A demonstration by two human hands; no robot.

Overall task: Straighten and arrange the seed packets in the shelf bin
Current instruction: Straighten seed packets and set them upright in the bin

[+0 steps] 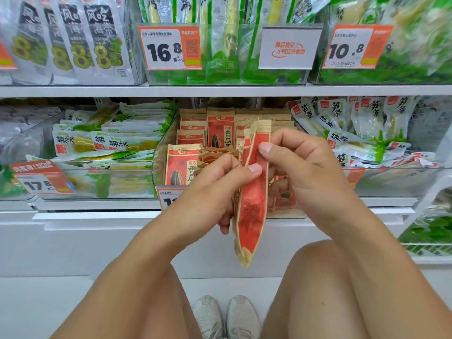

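— What's that lower white shelf [97, 204] carrying?

— Clear bins, side by side. The middle bin [156, 172] has red-and-tan sunflower seed packets [182, 165] standing in rows. The left bin [80, 192] holds bamboo shoot packs [117, 143] lying flat.

— And above?

— The upper shelf [73, 91] bears seaweed pouches [100, 37] at the left, and a clear bin [220, 79] of green bamboo shoot bags beside them.

— The floor [49, 302]?

— White; two pale sneakers [227, 316] stand on it.

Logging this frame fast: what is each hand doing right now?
Left hand: grips the seed packets, thumb on top.
Right hand: pinches the same packets near their top.
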